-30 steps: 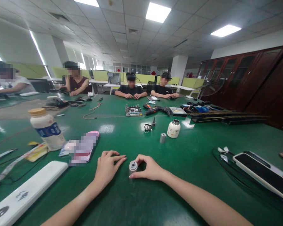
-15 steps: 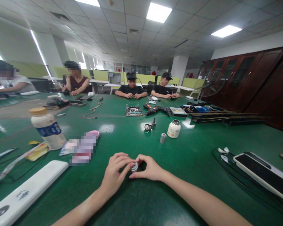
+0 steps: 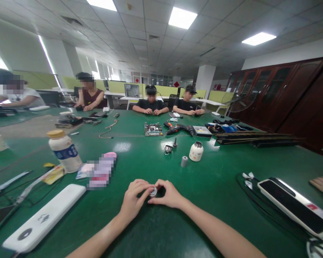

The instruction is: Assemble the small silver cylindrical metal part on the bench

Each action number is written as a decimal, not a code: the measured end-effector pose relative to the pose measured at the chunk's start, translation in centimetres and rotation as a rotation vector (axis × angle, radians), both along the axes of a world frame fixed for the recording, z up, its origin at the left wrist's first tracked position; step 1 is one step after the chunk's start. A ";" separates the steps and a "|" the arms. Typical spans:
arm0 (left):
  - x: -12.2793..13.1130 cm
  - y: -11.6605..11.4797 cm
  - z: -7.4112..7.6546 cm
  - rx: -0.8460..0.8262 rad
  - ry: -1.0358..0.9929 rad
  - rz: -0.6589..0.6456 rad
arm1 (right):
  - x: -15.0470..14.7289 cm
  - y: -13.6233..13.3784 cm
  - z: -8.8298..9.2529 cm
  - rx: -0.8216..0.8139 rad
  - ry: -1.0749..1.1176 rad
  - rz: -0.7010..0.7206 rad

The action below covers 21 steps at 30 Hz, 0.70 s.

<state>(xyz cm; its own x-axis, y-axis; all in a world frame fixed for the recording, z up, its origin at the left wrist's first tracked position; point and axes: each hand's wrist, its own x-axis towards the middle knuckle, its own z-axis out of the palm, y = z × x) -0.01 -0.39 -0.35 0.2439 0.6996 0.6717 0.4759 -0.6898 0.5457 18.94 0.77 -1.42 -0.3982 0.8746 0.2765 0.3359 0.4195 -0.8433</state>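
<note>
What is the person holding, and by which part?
A small metal cylinder: the right hand holds it around its side, while the left hand has its fingertips at the top.

- Bright square lights [image 3: 183, 18] shine in the white ceiling [image 3: 220, 18].
- Tall brown cupboards [image 3: 271, 86] stand by the white wall [image 3: 282, 53] on the right.
- Pale blinds [image 3: 16, 50] hang on the left, with daylight at the edges.
- Yellow-green dividers [image 3: 118, 87] stand behind the shiny green table [image 3: 220, 186].
</note>
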 end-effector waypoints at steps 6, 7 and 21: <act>0.9 -0.7 0.2 -0.156 -0.142 0.054 | 0.0 0.1 -0.1 0.010 -0.067 -0.030; 1.2 -0.8 0.2 -0.180 -0.169 0.065 | 0.0 0.1 -0.1 0.011 -0.071 -0.028; 2.2 -1.8 -0.3 -0.183 -0.166 0.190 | 0.3 0.0 0.2 0.017 -0.045 0.036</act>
<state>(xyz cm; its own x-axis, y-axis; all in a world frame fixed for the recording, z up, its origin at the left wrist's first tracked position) 2.18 -2.24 -0.67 -0.0056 0.8351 0.5501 0.4807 -0.4802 0.7337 19.26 0.76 -1.21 -0.4420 0.8546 0.2726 0.3579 0.4466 -0.8200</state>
